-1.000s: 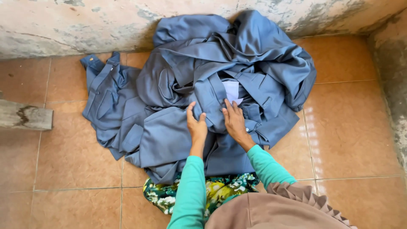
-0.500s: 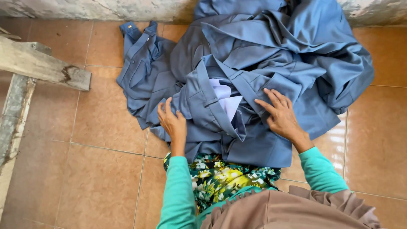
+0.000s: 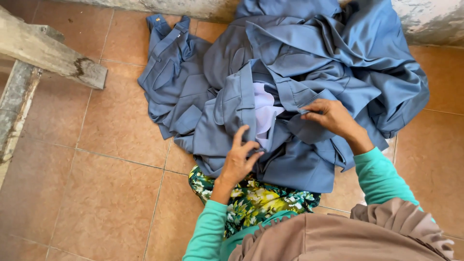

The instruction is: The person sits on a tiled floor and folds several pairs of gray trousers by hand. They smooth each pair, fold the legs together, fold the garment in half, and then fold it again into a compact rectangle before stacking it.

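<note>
A heap of blue-grey garments [image 3: 290, 72] lies on the tiled floor against the wall. The nearest one, a blue-grey jacket [image 3: 227, 111] with a pale lilac lining [image 3: 263, 108], is spread in front of me. My left hand [image 3: 239, 159] pinches the jacket's front edge near the lining, thumb and fingers closed on the cloth. My right hand [image 3: 328, 116] grips a fold of the same jacket on the right side. Both arms wear teal sleeves.
Brown floor tiles [image 3: 111, 193] surround the heap. A weathered wooden bench [image 3: 43, 53] stands at the upper left. A rough plastered wall [image 3: 425, 19] runs along the top. My floral skirt [image 3: 251, 198] and a tan scarf [image 3: 338, 237] fill the bottom.
Both hands have moved inward along the jacket: the left from the outer left edge to the front opening, the right has lifted from flat to pinching a fold. The view shifted slightly.
</note>
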